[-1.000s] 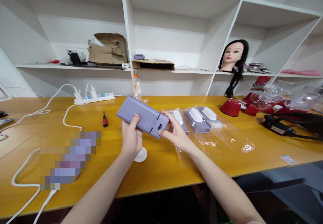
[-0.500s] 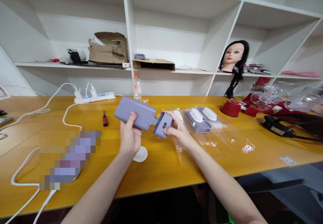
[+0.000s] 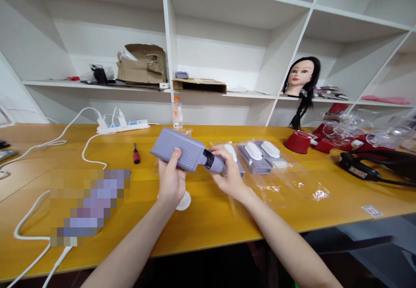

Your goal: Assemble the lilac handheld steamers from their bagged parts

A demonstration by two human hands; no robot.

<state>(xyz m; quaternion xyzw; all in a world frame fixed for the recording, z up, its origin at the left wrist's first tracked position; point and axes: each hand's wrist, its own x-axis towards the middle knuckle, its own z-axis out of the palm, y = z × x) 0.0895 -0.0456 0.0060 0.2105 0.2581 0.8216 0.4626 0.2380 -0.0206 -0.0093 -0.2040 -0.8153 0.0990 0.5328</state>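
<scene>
My left hand [image 3: 170,180] grips a lavender ribbed plastic device [image 3: 178,149] around its body, above the table. My right hand [image 3: 229,172] holds the device's narrower end piece [image 3: 215,163], which shows a dark round opening. The two parts still meet at a tilted joint. Just under my left hand, a round white ribbed piece [image 3: 184,202] lies on the table, partly hidden by the wrist. Behind my right hand, several lavender items with white parts [image 3: 255,158] lie in clear plastic bags [image 3: 292,184].
The yellow wooden table [image 3: 208,227] holds a red-handled screwdriver [image 3: 136,153], a white power strip [image 3: 123,126] with white cables, and a plastic bottle [image 3: 177,114]. Red pieces and clear plastic domes [image 3: 344,132] stand at right. White shelves behind hold cardboard and a mannequin head [image 3: 300,78].
The end piece has swung from lying flush along the device to pointing out to the right, in line with its body. Both hands have shifted slightly, and the view has tilted a little.
</scene>
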